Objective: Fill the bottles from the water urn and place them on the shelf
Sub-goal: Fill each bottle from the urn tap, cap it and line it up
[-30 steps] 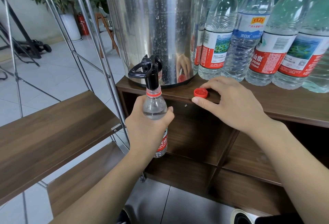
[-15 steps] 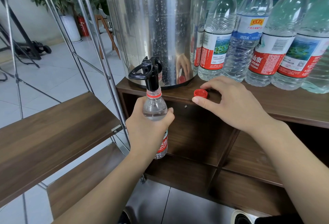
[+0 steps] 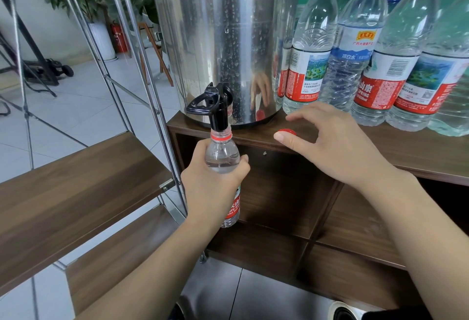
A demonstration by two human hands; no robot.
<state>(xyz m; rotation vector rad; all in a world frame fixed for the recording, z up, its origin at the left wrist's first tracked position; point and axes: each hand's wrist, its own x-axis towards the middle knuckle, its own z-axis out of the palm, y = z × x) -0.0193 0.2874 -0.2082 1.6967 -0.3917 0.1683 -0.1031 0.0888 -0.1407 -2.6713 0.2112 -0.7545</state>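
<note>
Change: almost nothing differs from half a second ago; the left hand still holds the bottle under the tap, and the right hand stays by the cap with its fingers lifted slightly more off the wood.
Left hand [image 3: 213, 187]: fingers and thumb wrapped round the middle of the bottle [image 3: 222, 157], clamped on it.
Right hand [image 3: 337, 147]: fingers spread and loosely bent over the cabinet top [image 3: 418, 157], holding nothing; the thumb tip lies just beside the red cap [image 3: 287, 132].
Bottle look: clear plastic, uncapped, with a red ring at the neck and a red and white label mostly hidden by the hand; water reaches the shoulder.
Bottle axis: long axis upright, mouth up, directly below the black tap [image 3: 218, 111]; whether they touch cannot be told.
Bottle place: held in the air in front of the cabinet's edge, below the steel water urn [image 3: 223, 27].
Urn: stands on the cabinet top, its wall beaded with drops.
Other bottles [image 3: 312, 48]: a capped row stands to the right of the urn.
Shelf [image 3: 76, 187]: wooden boards on a metal frame, to the left.
</note>
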